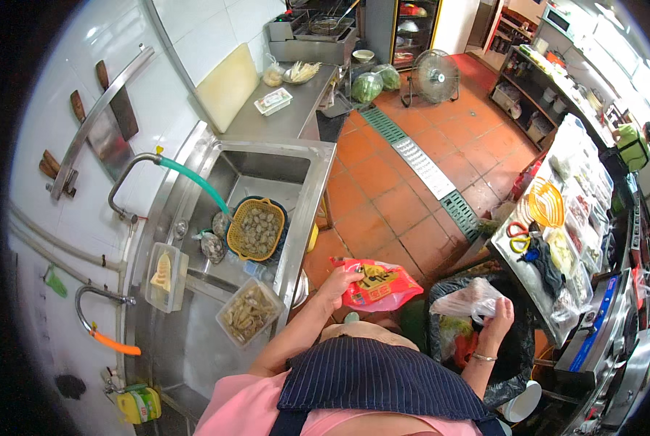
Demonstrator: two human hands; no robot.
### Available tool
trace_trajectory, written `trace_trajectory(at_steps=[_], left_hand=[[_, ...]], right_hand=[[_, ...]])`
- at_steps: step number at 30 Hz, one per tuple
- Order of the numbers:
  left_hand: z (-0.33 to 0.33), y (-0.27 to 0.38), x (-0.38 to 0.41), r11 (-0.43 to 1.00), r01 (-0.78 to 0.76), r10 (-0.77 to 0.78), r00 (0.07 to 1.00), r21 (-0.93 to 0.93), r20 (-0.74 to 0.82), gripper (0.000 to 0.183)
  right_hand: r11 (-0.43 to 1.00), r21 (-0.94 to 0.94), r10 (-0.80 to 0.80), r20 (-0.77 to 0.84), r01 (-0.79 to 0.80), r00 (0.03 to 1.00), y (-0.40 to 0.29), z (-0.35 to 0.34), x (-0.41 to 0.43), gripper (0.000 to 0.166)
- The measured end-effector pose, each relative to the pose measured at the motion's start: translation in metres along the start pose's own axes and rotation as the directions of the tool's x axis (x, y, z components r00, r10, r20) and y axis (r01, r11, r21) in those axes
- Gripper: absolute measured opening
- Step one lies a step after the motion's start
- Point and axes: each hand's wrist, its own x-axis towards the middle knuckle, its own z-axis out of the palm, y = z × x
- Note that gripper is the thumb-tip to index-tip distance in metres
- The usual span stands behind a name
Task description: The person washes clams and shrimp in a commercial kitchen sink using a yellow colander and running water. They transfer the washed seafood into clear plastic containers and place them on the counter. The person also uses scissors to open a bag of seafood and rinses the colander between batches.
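In the head view my left hand (pixel 336 286) grips the upper left corner of a red and yellow plastic food packet (pixel 382 286) in front of my apron. To the right, my right hand (pixel 498 321) holds a crumpled clear plastic bag (pixel 467 300) over a bin lined with a black bag (pixel 524 349). Inside that bin lie green scraps and a red piece of plastic. Left of my left hand, a clear tub of shrimp-like seafood (pixel 250 312) rests at the sink's divider. What the packet contains is hidden.
A yellow basket of shellfish (pixel 256 229) sits in the steel sink (pixel 317 191), under a green hose (pixel 197 182). Scissors (pixel 517 237) and ingredient trays lie on the right counter (pixel 513 261). A floor fan (pixel 434 76) stands ahead beside bagged greens (pixel 367 87). Cleavers (pixel 107 136) hang on the wall.
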Motion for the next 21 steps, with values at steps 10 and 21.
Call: trace_trajectory(at_steps=[10,21], left_hand=[[0.011,0.145,0.128,0.975,-0.208,0.208,0.978,0.083,0.003,0.021],[-0.07,0.353,0.193,0.847,-0.527,0.505,0.752,0.073,-0.424,0.027]], right_hand=[[0.934,-0.348,-0.042,0.13,0.085,0.991,0.016,0.109,0.103,0.015],[0.878,-0.471,0.087,0.321,0.08,0.943,0.026,0.25,0.237,0.021]])
